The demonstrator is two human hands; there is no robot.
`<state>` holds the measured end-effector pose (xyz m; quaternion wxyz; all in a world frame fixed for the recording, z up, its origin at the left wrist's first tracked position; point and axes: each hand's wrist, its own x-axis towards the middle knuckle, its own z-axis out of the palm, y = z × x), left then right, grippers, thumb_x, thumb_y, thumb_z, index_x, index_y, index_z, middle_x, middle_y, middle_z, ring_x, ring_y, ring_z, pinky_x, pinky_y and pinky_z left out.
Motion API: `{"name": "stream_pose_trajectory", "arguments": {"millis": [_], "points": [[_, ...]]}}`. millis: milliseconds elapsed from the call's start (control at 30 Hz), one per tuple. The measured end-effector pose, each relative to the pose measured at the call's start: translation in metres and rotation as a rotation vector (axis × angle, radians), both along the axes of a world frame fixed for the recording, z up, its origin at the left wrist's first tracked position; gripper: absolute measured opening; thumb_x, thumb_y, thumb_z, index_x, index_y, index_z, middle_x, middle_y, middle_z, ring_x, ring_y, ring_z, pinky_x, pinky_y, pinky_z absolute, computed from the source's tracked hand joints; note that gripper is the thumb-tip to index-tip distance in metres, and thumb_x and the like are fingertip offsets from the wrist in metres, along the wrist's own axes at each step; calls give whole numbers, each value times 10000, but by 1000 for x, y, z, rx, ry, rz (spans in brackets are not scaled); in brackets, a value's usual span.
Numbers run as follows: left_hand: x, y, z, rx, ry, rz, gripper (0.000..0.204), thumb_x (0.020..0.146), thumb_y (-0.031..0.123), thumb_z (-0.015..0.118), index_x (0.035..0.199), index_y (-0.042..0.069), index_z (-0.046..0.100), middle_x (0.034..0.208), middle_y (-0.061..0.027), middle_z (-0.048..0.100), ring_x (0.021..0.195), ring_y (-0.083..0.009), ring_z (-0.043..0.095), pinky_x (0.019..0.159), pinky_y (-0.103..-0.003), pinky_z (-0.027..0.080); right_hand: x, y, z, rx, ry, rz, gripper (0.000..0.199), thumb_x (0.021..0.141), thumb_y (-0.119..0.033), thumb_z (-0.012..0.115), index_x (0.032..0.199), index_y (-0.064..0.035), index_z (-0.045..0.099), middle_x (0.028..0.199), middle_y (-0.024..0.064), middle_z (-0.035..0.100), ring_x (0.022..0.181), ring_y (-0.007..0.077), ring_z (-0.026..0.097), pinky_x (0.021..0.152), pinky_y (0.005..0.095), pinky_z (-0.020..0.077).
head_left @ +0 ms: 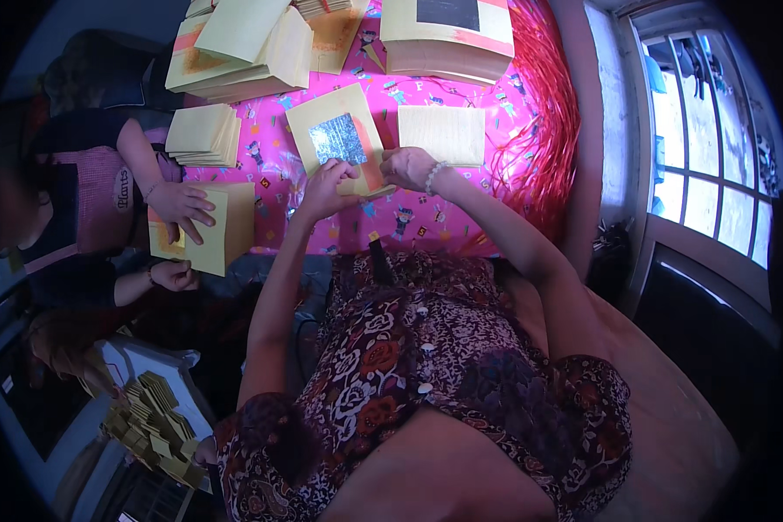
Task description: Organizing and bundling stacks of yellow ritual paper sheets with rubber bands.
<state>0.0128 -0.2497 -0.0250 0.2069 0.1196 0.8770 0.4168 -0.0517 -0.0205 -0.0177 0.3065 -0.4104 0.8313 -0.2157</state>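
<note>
Pale yellow paper sheet (335,139) with silver foil square (337,139) and orange edge, on pink cartoon-printed tablecloth (409,222).

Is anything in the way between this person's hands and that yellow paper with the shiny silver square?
Nothing visible. The left hand and right hand both already touch the near edge of the yellow sheet with the silver square on the pink tablecloth; the plain yellow sheet lies apart, beside it.

Both forearms reach far, converging at centre. Left hand (326,190) fingers curled, pinching. Right hand (406,167) fisted close beside it, beaded wrist bent
</note>
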Motion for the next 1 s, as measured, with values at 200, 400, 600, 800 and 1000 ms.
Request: {"name": "stream_pose_trajectory", "arguments": {"millis": [200,400,600,800,1000], "points": [[-2,-1,-3,4,-13,2,473,615,271,821,966,85,562,925,-36,541,815,-187,541,728,-313,468,-1,1,-8,-60,-25,-50,169,801,-259,623,809,-90,629,816,78,603,788,261,616,734,385,490],[-4,-2,-2,16,-9,9,456,625,265,815,963,90,565,923,-31,543,809,-181,540,722,-307,467,-4,0,-7,-63,-35,-60,177,803,-261,625,805,-84,626,815,79,607,782,266,618,728,386,490],[-4,2,10,2,-5,9,348,675,240,778,939,90,608,918,-32,555,816,-173,550,728,-300,470,-2,5,-4,-151,3,-64,169,811,-226,617,787,-60,594,819,92,588,762,288,615,729,392,496],[0,-10,-1,138,-83,89,217,752,205,729,913,72,666,858,-29,596,786,-133,584,712,-265,482,-4,-1,21,-135,185,39,337,806,-284,605,1004,-15,561,971,73,552,1013,267,520,846,370,472],[-11,-19,20,74,-170,59,310,736,229,757,976,61,656,945,-69,601,891,-150,589,787,-284,478,-14,-8,18,-176,269,4,214,748,-166,586,894,-36,499,849,110,572,892,300,565,797,388,464]]}}
